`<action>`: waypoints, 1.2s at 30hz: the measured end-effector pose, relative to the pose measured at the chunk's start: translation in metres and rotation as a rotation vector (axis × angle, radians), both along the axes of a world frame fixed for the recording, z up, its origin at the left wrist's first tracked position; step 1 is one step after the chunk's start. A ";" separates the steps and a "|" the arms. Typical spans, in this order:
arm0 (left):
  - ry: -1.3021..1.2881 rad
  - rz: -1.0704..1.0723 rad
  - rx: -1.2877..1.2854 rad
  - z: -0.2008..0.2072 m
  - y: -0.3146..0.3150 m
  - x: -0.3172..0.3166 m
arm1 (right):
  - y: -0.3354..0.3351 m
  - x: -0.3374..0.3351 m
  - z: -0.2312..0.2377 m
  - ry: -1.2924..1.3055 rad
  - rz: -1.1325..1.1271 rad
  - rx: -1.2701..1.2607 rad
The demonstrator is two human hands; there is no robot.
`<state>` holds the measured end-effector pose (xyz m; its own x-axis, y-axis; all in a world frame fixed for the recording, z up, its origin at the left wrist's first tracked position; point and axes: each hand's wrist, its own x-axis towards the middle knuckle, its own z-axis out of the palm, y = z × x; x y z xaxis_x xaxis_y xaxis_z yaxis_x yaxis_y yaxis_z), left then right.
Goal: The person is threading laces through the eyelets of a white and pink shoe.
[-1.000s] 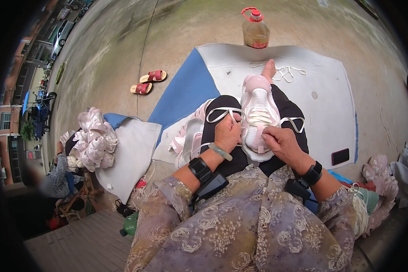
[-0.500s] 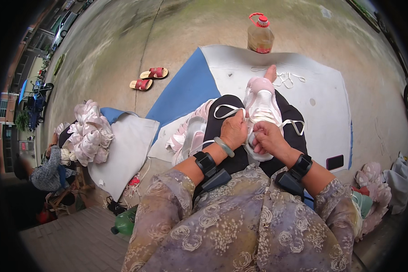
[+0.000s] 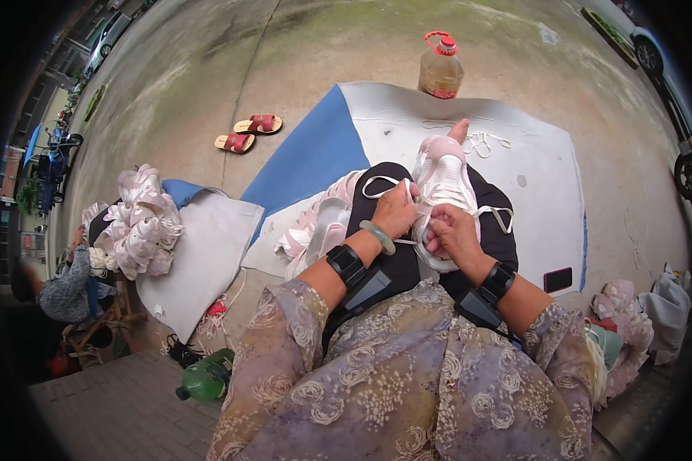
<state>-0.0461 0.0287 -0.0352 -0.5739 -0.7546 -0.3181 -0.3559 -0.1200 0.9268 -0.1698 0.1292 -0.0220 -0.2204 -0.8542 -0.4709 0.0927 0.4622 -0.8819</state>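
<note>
A pink and white sneaker [image 3: 441,170] lies across my lap, toe pointing away, between my black-trousered knees. My left hand [image 3: 397,211] is closed in a pinch on a white shoelace [image 3: 378,181] at the shoe's left side, and the lace loops up over the knee. My right hand [image 3: 453,230] has its fingers curled at the shoe's opening by the upper eyelets, pinching what looks like lace; the fingertips are partly hidden. Another lace loop [image 3: 497,218] hangs off the shoe's right side. More pink and white shoes [image 3: 319,223] lie beside my left leg.
A white and blue sheet [image 3: 542,173] covers the ground, with loose laces [image 3: 487,141] and a phone [image 3: 557,280] on it. Beyond stand an oil jug [image 3: 440,71] and red sandals [image 3: 236,143]. At left, another person [image 3: 65,288] sits by piled shoes [image 3: 142,223]. A green bottle [image 3: 206,376] lies nearby.
My left hand has risen slightly and tilted, drawing up the lace between its fingers. My right hand stays at the shoe's opening. The whole view has shifted a little.
</note>
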 end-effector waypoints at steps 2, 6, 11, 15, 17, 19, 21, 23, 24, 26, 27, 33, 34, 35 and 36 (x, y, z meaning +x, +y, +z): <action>0.001 0.027 -0.025 -0.005 0.000 0.002 | -0.002 0.001 0.002 0.007 0.010 0.004; 0.000 0.003 -0.039 -0.009 -0.001 0.002 | -0.004 0.002 0.009 -0.016 -0.006 0.030; -0.021 0.000 -0.156 -0.015 -0.006 -0.001 | -0.009 0.004 0.002 -0.064 -0.071 0.029; 0.001 -0.019 -0.112 -0.008 -0.009 0.000 | -0.007 0.005 -0.002 -0.132 -0.112 0.013; 0.027 -0.030 0.077 0.005 -0.008 0.000 | -0.002 0.006 -0.001 -0.149 -0.134 0.014; 0.031 -0.049 0.027 -0.003 -0.006 0.004 | -0.001 0.010 -0.002 -0.149 -0.127 0.020; 0.022 -0.066 -0.115 -0.012 -0.003 0.004 | 0.002 0.009 -0.004 -0.170 -0.133 0.014; -0.034 -0.089 -0.418 -0.015 0.001 0.004 | -0.001 0.007 -0.005 -0.186 -0.138 0.010; -0.104 -0.099 -0.448 -0.015 0.006 0.003 | 0.001 0.008 -0.004 -0.203 -0.147 0.013; -0.106 -0.099 -0.567 -0.016 0.008 0.000 | 0.001 0.009 -0.004 -0.224 -0.158 0.022; -0.111 -0.122 -0.496 -0.014 0.006 -0.002 | 0.000 0.008 -0.003 -0.217 -0.152 0.005; -0.169 -0.194 -0.355 -0.009 -0.005 -0.013 | -0.002 0.008 -0.006 -0.220 -0.168 -0.035; -0.232 -0.195 -0.373 -0.008 -0.002 -0.014 | -0.003 0.008 -0.011 -0.218 -0.180 -0.036; -0.294 -0.196 -0.393 -0.008 0.000 -0.015 | -0.004 0.006 -0.018 -0.192 -0.148 -0.030; -0.292 -0.205 -0.394 -0.007 0.003 -0.014 | -0.004 0.006 -0.019 -0.167 -0.112 -0.023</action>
<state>-0.0597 0.0312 -0.0419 -0.6519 -0.7311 -0.2012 -0.5854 0.3165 0.7464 -0.1640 0.1250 -0.0411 -0.2354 -0.8396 -0.4896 0.2883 0.4208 -0.8601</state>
